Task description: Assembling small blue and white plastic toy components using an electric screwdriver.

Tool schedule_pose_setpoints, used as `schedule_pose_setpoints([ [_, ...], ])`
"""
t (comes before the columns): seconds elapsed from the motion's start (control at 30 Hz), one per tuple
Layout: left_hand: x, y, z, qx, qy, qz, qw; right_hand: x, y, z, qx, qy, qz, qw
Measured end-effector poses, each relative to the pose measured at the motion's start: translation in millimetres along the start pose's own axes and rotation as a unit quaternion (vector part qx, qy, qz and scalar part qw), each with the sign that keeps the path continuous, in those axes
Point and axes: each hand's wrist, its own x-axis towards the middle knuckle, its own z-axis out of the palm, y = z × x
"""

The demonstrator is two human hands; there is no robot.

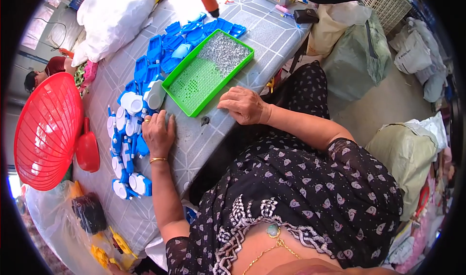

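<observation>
My left hand point(158, 135) rests at the right side of a pile of blue-and-white plastic parts point(131, 104). Its thumb stands apart from the fingers, whose tips touch the pile's edge; I see nothing gripped. My right hand point(245, 106) is closed near the table's edge, fingers curled and pressed together, so anything inside is hidden. Just beyond it lies a green tray point(196, 111), its far end covered with small silvery screws point(227, 51). Behind the tray spread loose blue plastic pieces point(172, 42). An orange powered screwdriver point(207, 0) hangs point down above them.
A red basket point(48, 134) and a red scoop point(88, 151) are at the left. A white sack point(114, 20) stands at the far left, near another person point(51, 67). A small black case point(306, 16) lies by the far right edge. Sacks point(357, 56) stand on the right.
</observation>
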Motion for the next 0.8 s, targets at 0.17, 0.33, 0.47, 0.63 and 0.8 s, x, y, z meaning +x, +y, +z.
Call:
schedule_pose_setpoints([
  [0.17,-5.5,-3.1,-0.5,-0.011,-0.008,-0.009,1.000,0.0,7.6,-23.5,0.019,0.043,0.002,0.999],
  [0.33,-3.7,-3.6,-4.6,-0.029,-0.003,-0.013,0.999,-23.2,99.6,-128.7,-0.262,0.152,0.176,0.936],
  [0.47,-0.8,-6.1,-2.2,-0.035,-0.008,-0.028,0.999,-54.6,192.1,-181.3,-0.419,0.087,0.264,0.864],
  [0.63,-1.2,-6.4,-2.8,-0.043,-0.010,-0.025,0.999,-28.5,205.6,-163.0,-0.413,-0.007,0.223,0.883],
  [0.8,-5.1,-6.5,-7.4,-0.039,-0.012,-0.033,0.999,20.1,173.2,-181.5,-0.496,-0.028,0.196,0.845],
])
